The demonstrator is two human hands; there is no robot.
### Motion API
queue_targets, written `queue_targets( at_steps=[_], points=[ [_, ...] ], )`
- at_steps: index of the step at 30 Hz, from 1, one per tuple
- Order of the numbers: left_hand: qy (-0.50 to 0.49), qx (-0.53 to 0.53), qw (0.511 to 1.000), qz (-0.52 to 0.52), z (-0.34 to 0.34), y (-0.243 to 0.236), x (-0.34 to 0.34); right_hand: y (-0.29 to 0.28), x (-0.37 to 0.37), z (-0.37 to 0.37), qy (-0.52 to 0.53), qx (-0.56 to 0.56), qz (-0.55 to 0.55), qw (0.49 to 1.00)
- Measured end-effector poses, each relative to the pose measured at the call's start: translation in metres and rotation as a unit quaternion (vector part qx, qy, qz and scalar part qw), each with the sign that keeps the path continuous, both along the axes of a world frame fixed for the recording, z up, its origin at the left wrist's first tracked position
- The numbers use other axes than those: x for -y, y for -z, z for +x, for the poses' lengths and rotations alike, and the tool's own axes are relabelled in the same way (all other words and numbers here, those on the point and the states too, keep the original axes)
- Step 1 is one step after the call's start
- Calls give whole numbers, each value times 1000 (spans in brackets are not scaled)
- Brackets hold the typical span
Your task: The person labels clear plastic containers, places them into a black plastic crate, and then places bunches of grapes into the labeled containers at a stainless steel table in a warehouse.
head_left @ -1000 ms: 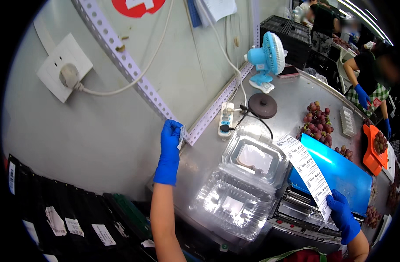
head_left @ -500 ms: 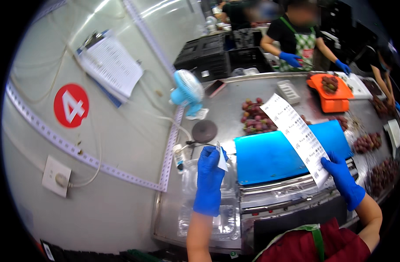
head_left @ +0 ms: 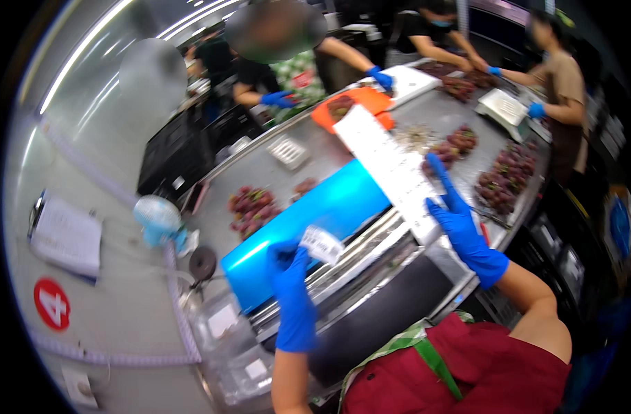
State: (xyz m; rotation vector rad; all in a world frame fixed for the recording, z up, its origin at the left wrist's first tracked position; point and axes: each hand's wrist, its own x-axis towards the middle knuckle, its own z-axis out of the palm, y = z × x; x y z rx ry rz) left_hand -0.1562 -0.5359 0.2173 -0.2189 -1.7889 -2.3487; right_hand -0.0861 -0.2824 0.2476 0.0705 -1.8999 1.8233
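Note:
My left hand [head_left: 291,297], in a blue glove, pinches a small white printed label [head_left: 322,245] in front of a shiny blue panel [head_left: 260,265]. A long white label sheet [head_left: 381,162] slants up and away from my right hand [head_left: 464,231], also gloved in blue. That hand grips the sheet's lower right edge, its index finger stretched along it. Beneath both hands is a film-wrapping machine with metal rails and a dark plate [head_left: 391,307]. Clear plastic boxes [head_left: 219,345] lie left of my left forearm, with white squares on them.
Red grapes [head_left: 251,208] lie behind the panel, with more bunches [head_left: 506,176] at right. An orange tray [head_left: 322,117] and a white scale [head_left: 503,110] stand farther back. Co-workers in blue gloves work around the metal table. A small fan [head_left: 158,217] stands by the left wall.
The view has swung to the right and tilted. My left hand has come over the blue panel, its label now turned to face me. The right hand still has the sheet.

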Motion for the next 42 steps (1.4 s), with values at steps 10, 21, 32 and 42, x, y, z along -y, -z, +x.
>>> queue_targets(
  at_steps=[10, 21, 32, 42],
  points=[
    [127, 79, 987, -53, 57, 0, -180, 38, -139, 86, 104, 30, -133, 985],
    [203, 198, 959, -20, 136, 43, -371, 157, -260, 152, 54, 310, 228, 921],
    [275, 197, 937, -86, 168, 95, -449, 199, -298, 190, 255, 232, 224, 912],
    [482, 217, 834, -158, 219, 114, -500, 252, -388, 368, 610, 285, 122, 729]
  ],
)
